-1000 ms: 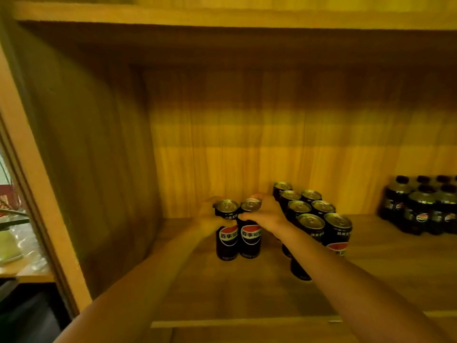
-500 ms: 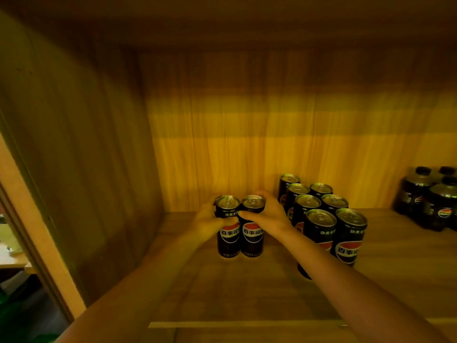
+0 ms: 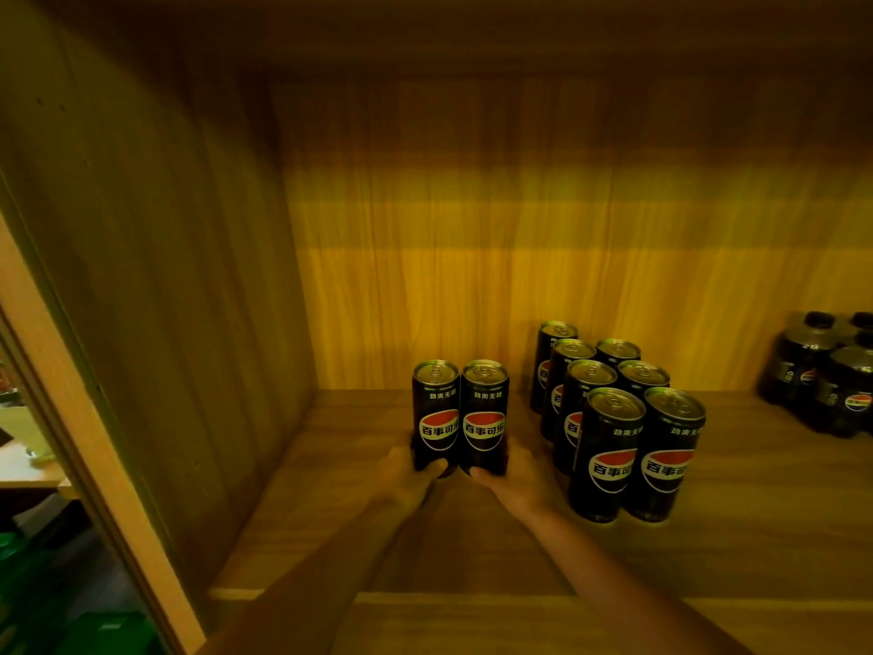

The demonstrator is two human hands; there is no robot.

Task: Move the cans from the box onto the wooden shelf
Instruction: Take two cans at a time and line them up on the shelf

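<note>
Two tall black cans stand side by side on the wooden shelf (image 3: 359, 527), the left can (image 3: 435, 413) touching the right can (image 3: 483, 416). My left hand (image 3: 410, 475) wraps the base of the left can, thumb across its front. My right hand (image 3: 512, 479) wraps the base of the right can in the same way. A block of several identical cans (image 3: 614, 432) stands in two rows just to the right, apart from the pair. The box is out of view.
The shelf's left side wall (image 3: 156, 323) rises close beside the pair, and the back panel (image 3: 472, 229) is a short way behind. A pack of dark bottles (image 3: 822, 380) stands at the far right. The shelf's front edge (image 3: 472, 595) runs under my forearms.
My hands have slid from the tops of the two cans down to their bases. The pair now stands a little further back on the shelf. The view has moved closer in.
</note>
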